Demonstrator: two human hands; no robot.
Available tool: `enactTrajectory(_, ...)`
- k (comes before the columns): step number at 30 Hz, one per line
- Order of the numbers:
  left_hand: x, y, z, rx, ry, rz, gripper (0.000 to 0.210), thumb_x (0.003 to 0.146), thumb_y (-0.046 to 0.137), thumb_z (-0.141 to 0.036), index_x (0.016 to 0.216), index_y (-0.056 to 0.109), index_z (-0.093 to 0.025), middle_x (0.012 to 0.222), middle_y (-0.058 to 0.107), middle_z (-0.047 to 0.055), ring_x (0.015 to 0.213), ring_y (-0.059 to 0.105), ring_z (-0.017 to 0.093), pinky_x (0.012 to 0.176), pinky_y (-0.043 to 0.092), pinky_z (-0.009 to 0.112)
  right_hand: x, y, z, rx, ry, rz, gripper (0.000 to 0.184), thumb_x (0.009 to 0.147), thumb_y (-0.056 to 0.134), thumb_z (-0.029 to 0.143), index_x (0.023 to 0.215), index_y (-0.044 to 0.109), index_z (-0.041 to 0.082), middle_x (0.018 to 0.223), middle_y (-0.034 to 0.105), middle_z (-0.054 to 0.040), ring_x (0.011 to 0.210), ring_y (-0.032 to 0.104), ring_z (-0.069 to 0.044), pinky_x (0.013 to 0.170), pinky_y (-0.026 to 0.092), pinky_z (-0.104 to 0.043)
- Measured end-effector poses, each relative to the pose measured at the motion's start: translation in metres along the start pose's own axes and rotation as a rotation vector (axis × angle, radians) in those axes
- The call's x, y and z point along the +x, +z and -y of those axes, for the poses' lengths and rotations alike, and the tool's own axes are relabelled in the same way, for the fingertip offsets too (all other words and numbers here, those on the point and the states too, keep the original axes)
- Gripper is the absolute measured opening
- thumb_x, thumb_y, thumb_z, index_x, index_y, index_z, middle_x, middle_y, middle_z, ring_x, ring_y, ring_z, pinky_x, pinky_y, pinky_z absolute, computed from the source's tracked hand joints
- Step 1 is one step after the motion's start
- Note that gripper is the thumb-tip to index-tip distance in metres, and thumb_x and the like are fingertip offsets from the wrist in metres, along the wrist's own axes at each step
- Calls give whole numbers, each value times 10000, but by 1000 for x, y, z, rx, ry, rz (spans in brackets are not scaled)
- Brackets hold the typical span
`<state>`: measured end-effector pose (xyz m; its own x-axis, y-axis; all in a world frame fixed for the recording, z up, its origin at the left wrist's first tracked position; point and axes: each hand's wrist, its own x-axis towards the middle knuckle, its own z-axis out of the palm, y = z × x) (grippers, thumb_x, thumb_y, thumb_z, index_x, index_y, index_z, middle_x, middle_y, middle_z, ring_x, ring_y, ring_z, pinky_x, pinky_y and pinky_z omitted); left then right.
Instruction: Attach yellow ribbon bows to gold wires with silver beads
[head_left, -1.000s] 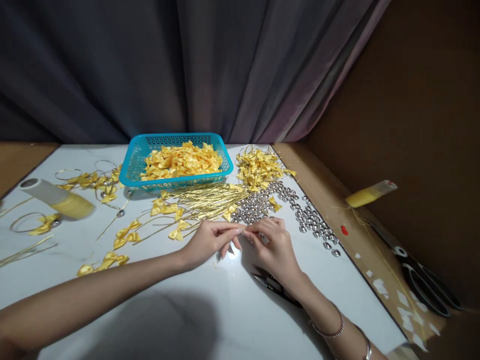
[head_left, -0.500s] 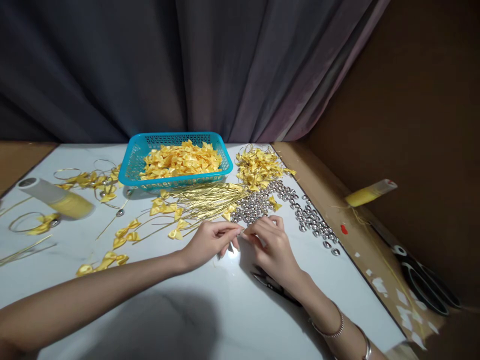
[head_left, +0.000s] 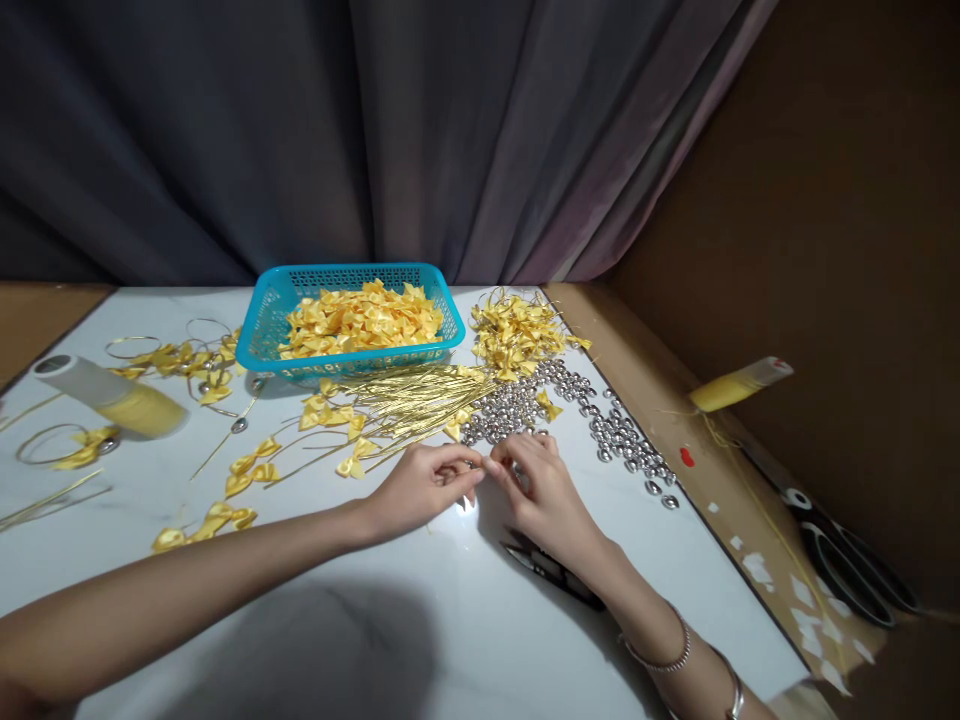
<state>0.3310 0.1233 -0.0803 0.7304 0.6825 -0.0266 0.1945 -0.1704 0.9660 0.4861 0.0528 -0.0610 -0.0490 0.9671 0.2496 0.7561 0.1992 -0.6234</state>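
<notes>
My left hand (head_left: 431,488) and my right hand (head_left: 536,485) meet fingertip to fingertip over the white table. Both are pinched closed, and whatever is between their fingers is too small to make out. Just beyond them lies a heap of silver beads (head_left: 510,405). A bundle of gold wire ties (head_left: 420,395) is spread behind my left hand, with yellow satin bows (head_left: 357,457) close by. Under my right wrist rests a dark pointed tool (head_left: 551,572), partly hidden.
A blue basket (head_left: 251,345) full of yellow bows stands at the back, beside a pile of wired bows (head_left: 517,330). A thread cone (head_left: 112,395) lies at left. Scissors (head_left: 844,560) and another yellow cone (head_left: 741,385) are on brown board at right.
My fingers have shifted slightly at the meeting point, and the right hand has rolled a little. Everything on the table stays where it was.
</notes>
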Motion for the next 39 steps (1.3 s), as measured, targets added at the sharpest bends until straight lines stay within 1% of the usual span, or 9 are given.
enactTrajectory(5,0,0,1,53,15,-18,197,818,529,-247,870,666,-115,528,592,-10,444,481,75,444,350,165,1,1,-2,14,58,35,160,893,461,172,735,485,185,700,564,3,690,501,-165,727,310,-326)
enactTrajectory(9,0,1,4,23,-1,-30,195,824,526,-268,847,648,-117,512,558,-22,452,496,80,463,366,171,4,-1,-1,57,112,30,144,890,477,210,752,513,188,701,580,1,689,522,-167,737,334,-329)
enactTrajectory(14,1,1,6,-75,-42,-64,210,814,554,-317,830,633,-123,550,553,-14,495,525,96,499,404,188,7,-6,-6,156,178,-9,164,904,441,260,860,584,192,847,649,-46,800,573,-201,729,391,-326)
enactTrajectory(18,1,0,5,-109,-54,-61,220,803,562,-329,835,627,-121,553,551,-10,490,516,100,494,410,199,9,-7,-11,271,202,61,166,869,477,225,908,635,191,948,665,-68,874,598,-204,760,432,-319)
enactTrajectory(23,2,-1,2,-132,-63,-48,242,798,565,-350,839,620,-118,530,535,-16,479,504,99,482,401,201,10,-7,-9,335,191,152,176,845,506,188,849,682,191,889,691,-57,854,613,-199,765,443,-314)
enactTrajectory(27,2,-1,0,-145,-76,-53,247,801,563,-354,854,618,-118,524,529,-19,483,503,101,489,401,205,10,-8,-7,345,183,145,151,825,539,172,822,689,187,862,699,-54,818,621,-197,735,455,-312)
enactTrajectory(30,2,-2,0,-141,-80,-45,244,804,566,-352,861,618,-120,539,540,-14,493,512,105,500,405,212,10,-8,-6,327,180,117,125,807,566,149,801,685,184,818,699,-44,780,622,-195,707,458,-309)
enactTrajectory(34,1,-1,1,-138,-74,-28,244,805,568,-346,879,626,-121,542,542,-14,503,523,110,504,405,212,9,-6,-7,228,146,71,130,816,571,142,760,679,188,759,696,-33,732,606,-191,689,437,-314)
enactTrajectory(39,2,-1,4,-107,-90,-35,247,808,564,-350,867,634,-121,539,548,-14,496,512,104,505,395,207,7,-2,-10,68,68,32,132,827,573,113,753,653,187,723,674,-17,730,577,-187,726,362,-337)
